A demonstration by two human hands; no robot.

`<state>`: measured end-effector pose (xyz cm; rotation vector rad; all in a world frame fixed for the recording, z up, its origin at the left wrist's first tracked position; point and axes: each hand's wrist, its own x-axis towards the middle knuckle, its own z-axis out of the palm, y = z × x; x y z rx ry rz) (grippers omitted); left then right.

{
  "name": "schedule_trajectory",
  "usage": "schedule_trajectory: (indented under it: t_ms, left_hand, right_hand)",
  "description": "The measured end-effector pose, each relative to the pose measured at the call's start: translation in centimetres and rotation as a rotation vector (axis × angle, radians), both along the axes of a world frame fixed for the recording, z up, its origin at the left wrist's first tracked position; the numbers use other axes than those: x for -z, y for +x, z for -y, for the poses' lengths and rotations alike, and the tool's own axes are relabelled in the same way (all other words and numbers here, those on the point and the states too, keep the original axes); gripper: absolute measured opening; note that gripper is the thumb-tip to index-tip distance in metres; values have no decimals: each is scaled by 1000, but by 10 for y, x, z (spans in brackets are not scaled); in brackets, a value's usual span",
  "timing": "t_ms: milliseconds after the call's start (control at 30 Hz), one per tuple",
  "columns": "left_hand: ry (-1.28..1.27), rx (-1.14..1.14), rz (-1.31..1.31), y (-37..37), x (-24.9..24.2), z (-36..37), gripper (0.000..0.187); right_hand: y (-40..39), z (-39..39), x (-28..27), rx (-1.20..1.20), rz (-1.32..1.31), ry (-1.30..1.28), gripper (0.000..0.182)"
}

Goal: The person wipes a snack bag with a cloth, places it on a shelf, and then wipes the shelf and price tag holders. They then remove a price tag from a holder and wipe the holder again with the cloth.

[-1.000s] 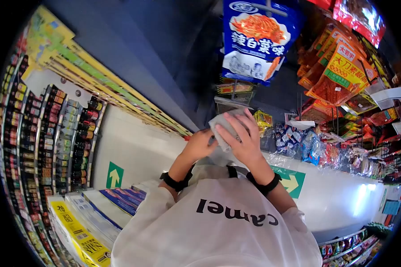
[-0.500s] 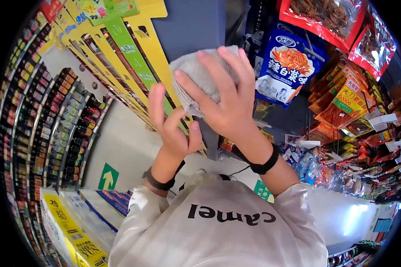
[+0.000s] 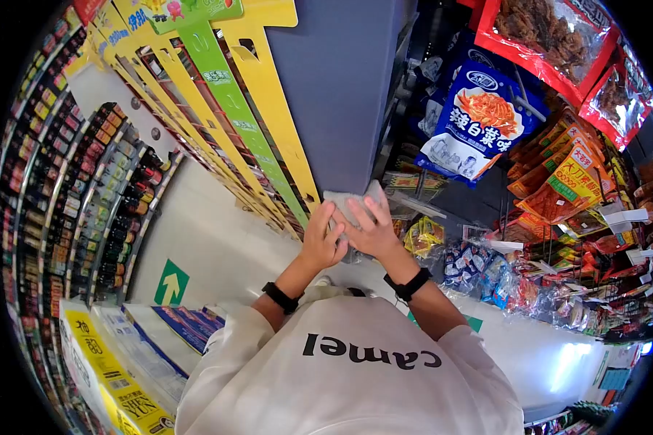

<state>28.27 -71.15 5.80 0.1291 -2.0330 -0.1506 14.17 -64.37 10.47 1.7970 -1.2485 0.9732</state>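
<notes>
A light grey cloth (image 3: 354, 206) lies against the lower end of the grey shelf-end panel (image 3: 334, 94). My right hand (image 3: 368, 228) presses on the cloth with its fingers spread, and its palm hides part of it. Close beside it, my left hand (image 3: 322, 239) has its fingers raised and apart at the cloth's left edge; whether it touches the cloth is unclear. Both wrists wear black bands. Yellow and green hanging strips (image 3: 268, 123) run along the panel's left side.
Blue snack packs (image 3: 479, 119) and red-edged bags (image 3: 551, 36) hang on hooks at the right. Shelves of bottles (image 3: 101, 210) curve along the left. Yellow and white boxes (image 3: 116, 377) stand at the lower left. A green arrow sign (image 3: 172, 283) marks the floor.
Both hands and the cloth have moved down the panel, toward my body. The hands are closer together, and more of the grey panel shows above them.
</notes>
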Motion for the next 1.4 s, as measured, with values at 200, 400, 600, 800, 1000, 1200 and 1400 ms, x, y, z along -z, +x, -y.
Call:
schedule_trajectory:
  t_ms: [200,400,600,800,1000,1200,1400]
  left_hand:
    - [18,40,39,1,26,-1,77]
    - [-43,6,-49,-10,-33,5,78]
    - [-256,-66,-227,-26,-174,23,71]
    - [-416,-221,-129,-6,-247,22,41]
    - [-294,-103,-246,-14,-184,21,51]
    - [-106,-206,-120,4,-51,-6,41]
    - [210,-177,292,17,14,-26,31]
  right_hand:
    - [0,-10,13,-2,13,94,35]
    - [-1,-1,-53,7,-25,-13,31]
    - [-9,23,-179,-101,-36,-288,42]
    - [-29,48,-224,-272,-81,-515,43]
    - [-17,31,-153,-420,168,-309,50]
    - [-11,13,14,-303,204,-14,60]
    - [-13,-14,97,-230,154,164,55]
